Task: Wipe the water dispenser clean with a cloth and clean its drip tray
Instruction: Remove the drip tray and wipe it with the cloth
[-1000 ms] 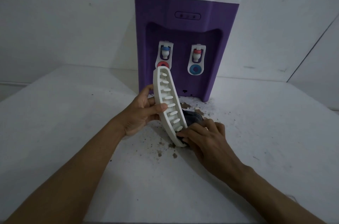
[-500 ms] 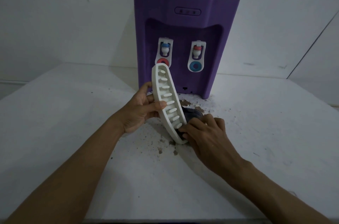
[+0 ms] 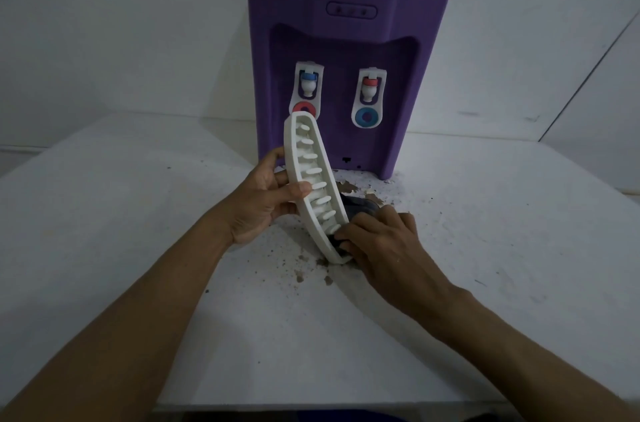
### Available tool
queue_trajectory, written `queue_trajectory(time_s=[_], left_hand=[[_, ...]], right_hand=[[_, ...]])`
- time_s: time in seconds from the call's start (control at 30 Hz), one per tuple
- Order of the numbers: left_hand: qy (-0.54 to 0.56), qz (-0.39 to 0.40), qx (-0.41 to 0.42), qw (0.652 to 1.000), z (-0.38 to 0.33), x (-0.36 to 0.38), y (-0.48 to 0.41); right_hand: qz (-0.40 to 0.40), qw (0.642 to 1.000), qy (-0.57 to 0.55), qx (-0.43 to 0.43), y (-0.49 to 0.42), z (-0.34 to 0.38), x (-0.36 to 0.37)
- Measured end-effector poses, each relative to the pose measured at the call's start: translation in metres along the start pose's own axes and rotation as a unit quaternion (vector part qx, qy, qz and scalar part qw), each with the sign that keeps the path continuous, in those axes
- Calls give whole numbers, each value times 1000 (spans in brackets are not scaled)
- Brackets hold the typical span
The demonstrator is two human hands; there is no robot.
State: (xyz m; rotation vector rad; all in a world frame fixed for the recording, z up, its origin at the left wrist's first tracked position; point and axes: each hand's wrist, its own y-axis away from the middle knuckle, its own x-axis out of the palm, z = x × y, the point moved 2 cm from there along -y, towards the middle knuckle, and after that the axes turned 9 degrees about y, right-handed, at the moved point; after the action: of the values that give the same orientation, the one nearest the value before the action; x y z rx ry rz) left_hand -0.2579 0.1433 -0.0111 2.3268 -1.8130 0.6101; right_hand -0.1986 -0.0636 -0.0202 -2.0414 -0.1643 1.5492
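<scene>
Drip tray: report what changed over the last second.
Nothing moved visibly; only the camera view shifted slightly. The left hand keeps its grip on the white slotted plastic drip tray, tilted on end before the purple water dispenser; the right hand still holds the dark cloth against its lower end.

One wide-angle view, worn on the head, looks forward and down at the dispenser (image 3: 346,23), facing its front almost square-on from close by. The dispenser stands top centre, its top cut by the frame edge. The table (image 3: 104,214) before it fills the lower frame, and the wall (image 3: 121,23) rises behind it.
</scene>
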Motion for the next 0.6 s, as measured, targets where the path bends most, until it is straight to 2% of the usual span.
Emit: queue_trajectory(time_s=[0.13, 0.3, 0.47, 0.6], left_hand=[[-6, 3, 0, 1000, -2, 2, 1], [-4, -3, -5, 1000, -2, 0, 1], [-6, 4, -5, 1000, -1, 2, 0], [1, 2, -1, 1000, 0, 1, 0]], right_hand=[[-10, 999, -40, -23, 10, -7, -3], [-4, 998, 35, -46, 20, -8, -5], [13, 992, 127, -23, 18, 2, -5], [26, 996, 84, 5, 11, 6, -1]])
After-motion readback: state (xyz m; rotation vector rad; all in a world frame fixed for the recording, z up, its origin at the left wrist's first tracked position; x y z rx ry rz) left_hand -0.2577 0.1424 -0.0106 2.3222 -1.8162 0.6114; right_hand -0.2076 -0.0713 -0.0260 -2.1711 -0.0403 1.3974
